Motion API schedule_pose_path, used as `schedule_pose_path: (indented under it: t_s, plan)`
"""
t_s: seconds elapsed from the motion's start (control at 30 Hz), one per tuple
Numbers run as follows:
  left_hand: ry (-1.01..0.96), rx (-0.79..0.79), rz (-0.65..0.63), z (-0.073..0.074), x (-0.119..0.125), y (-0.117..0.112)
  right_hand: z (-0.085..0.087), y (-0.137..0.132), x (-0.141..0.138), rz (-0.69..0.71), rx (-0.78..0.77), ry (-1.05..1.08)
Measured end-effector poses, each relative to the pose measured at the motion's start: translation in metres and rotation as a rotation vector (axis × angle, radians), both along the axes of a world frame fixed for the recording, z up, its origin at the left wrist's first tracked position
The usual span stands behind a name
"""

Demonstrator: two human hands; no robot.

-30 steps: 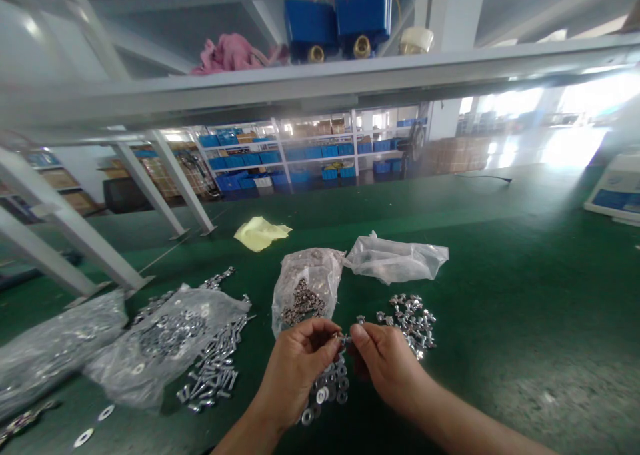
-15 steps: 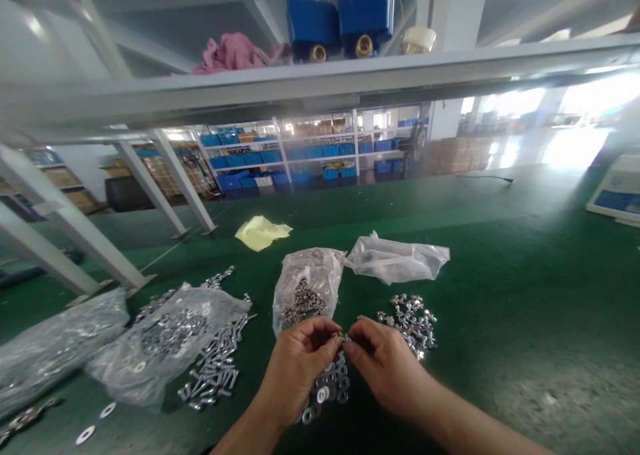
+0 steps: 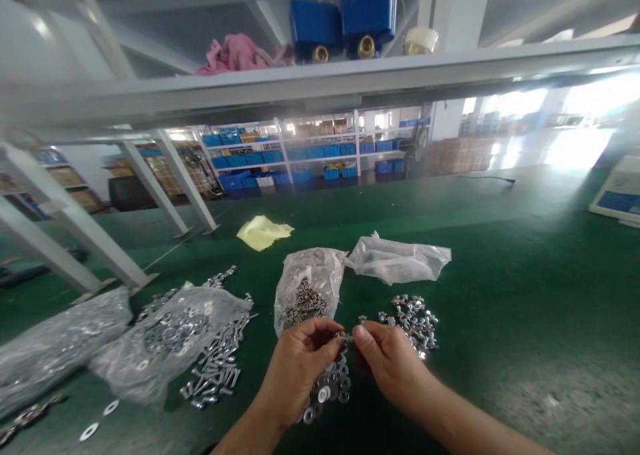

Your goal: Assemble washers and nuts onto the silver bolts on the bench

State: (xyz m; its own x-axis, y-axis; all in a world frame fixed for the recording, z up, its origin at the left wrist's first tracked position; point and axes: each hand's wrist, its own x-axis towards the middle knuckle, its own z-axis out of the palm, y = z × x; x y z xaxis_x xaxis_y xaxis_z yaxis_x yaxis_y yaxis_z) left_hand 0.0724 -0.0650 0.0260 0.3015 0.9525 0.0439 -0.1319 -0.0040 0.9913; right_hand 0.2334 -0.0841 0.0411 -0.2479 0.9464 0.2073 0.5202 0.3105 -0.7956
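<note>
My left hand [image 3: 306, 358] pinches a small metal bolt [image 3: 349, 339] between thumb and fingertips. My right hand [image 3: 387, 354] closes its thumb and fingers at the other end of the bolt; whether a nut sits there is hidden. Below the hands lies a group of flat washers [image 3: 330, 383], partly covered by my left hand. Just behind it, an open clear bag [image 3: 310, 278] holds small brownish metal parts [image 3: 305, 300]. Beside my right hand is a pile of small shiny metal pieces [image 3: 416, 320]. Loose bolts [image 3: 216, 365] lie to the left.
A clear bag of washers [image 3: 175, 332] and another filled bag [image 3: 65, 338] lie left. Two large washers [image 3: 89, 432] rest near the front. An empty plastic bag [image 3: 400, 258] and yellow cloth [image 3: 263, 232] lie farther back. A shelf [image 3: 280, 85] with blue devices [image 3: 367, 15] spans overhead.
My right thumb has shifted upward and the right fingers have rolled at the bolt's end, showing more of the bolt. My left hand keeps its pinch nearly in place.
</note>
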Motion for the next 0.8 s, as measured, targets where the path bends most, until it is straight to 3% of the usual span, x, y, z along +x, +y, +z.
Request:
schedule_pose_path:
  t_s: [0.1,0.23,0.37,0.5,0.63,0.73,0.8]
  plan:
    - [-0.004,-0.012,0.001,0.000,0.000,0.000,0.001,0.000,0.001,0.011,0.055,-0.003]
    - [0.030,-0.004,0.003,0.004,0.000,-0.003,0.001,-0.001,0.001,0.010,-0.105,0.022]
    - [0.008,0.001,0.019,0.009,0.001,-0.005,0.000,0.000,0.001,0.029,0.031,0.004]
    - [0.004,0.001,0.007,0.011,0.000,-0.006,-0.004,0.002,0.002,0.023,-0.156,0.033]
    - [-0.020,0.005,-0.002,0.009,0.000,-0.006,-0.004,0.002,0.002,0.044,-0.054,-0.006]
    - [-0.022,0.021,-0.021,0.009,-0.001,-0.005,-0.004,0.001,0.002,0.015,-0.186,0.041]
    - [-0.016,0.020,-0.011,0.009,-0.002,-0.005,-0.004,0.001,0.001,0.025,-0.162,0.051]
